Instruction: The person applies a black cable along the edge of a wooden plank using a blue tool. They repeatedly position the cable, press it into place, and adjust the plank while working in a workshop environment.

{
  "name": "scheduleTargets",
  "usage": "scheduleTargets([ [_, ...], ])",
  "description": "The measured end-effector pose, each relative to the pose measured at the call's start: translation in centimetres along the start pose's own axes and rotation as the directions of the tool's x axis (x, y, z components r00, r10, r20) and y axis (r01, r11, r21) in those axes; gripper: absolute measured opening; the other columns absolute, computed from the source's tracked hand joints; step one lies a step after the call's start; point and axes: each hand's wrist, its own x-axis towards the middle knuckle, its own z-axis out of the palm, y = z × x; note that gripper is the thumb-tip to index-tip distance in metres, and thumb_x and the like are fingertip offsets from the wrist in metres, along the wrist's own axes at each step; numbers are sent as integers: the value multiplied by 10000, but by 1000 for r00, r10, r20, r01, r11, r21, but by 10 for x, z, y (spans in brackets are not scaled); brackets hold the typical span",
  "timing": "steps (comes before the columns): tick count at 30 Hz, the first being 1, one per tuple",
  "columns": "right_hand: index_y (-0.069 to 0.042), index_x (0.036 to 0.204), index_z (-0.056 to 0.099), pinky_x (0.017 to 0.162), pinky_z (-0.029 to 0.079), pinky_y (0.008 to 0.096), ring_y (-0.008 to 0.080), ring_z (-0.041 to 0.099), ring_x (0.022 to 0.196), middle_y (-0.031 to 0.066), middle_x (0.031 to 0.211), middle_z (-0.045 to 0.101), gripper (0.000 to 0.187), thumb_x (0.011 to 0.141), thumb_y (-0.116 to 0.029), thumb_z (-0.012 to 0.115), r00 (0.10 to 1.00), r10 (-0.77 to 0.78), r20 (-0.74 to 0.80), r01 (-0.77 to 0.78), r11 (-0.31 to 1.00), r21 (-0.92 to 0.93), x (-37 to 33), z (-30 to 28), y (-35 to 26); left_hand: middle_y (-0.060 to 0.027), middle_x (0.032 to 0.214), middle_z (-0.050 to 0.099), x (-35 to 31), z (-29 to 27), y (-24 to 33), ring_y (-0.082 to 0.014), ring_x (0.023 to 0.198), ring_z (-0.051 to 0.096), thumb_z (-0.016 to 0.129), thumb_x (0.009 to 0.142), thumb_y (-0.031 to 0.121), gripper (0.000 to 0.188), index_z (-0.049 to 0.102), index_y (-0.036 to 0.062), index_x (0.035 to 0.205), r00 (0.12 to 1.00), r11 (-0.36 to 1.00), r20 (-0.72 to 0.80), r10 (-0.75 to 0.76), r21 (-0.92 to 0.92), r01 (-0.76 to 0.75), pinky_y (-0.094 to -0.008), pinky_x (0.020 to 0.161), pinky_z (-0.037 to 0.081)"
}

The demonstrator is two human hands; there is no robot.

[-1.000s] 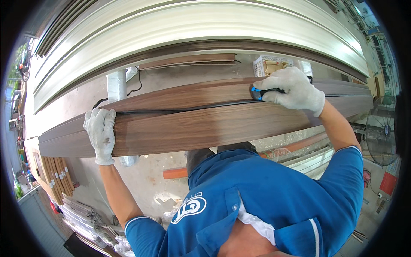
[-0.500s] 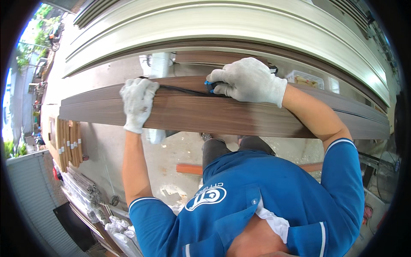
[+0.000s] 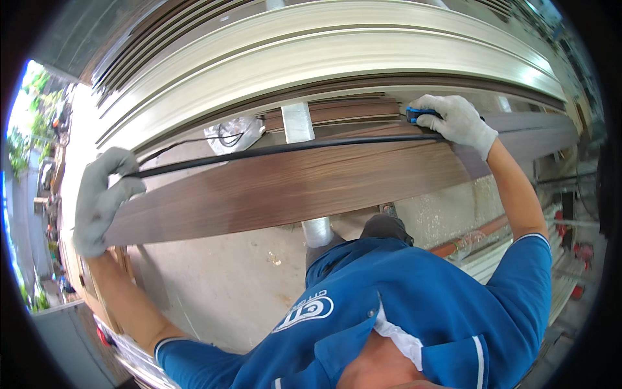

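Presently the brown wood-grain board [image 3: 291, 185] runs crosswise in front of the person, and a black strip [image 3: 291, 148] is stretched along its far edge, its left portion standing out past that edge. At the board's left end the gloved left hand [image 3: 100, 201] is closed, with the strip's end pinched between thumb and fingers. Over the board's far edge, toward its right end, the gloved right hand [image 3: 457, 123] is curled around a small blue-and-black tool [image 3: 421, 115], whose exact kind is hard to tell; the strip passes just beneath that hand. Under the board, near its middle, is a plastic-wrapped support [image 3: 298, 122], and beyond it lie pale panels [image 3: 337, 61]. The likeliest trouble, I'd judge, is the strip springing loose if the left hand's pinch slips, since gloves may grip a narrow strip poorly. Pulling it too hard could stretch or twist it. Should the tool have a hard edge, a careless drag might scratch the board's face, and a sideways tug could shift the board on its support.
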Motion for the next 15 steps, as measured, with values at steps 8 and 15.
scheduleTargets([
  [8,-154,1264,681,806,566,462,385,729,949,146,1032,772,353,971,-340,743,935,227,-274,-230,973,23,-13,-5,-42,-76,811,599,-9,83,-68,-154,767,590,661,996,166,186,681,-17,970,888,747,325,-325,-488,452,-326,708,472],
  [15,-66,1099,689,790,536,419,383,674,884,159,953,681,423,760,-213,895,996,22,-83,-7,985,172,-6,14,-96,-44,794,589,-32,95,-105,-144,728,531,691,997,181,189,679,-6,984,906,841,241,-347,-347,414,-321,689,462],
])
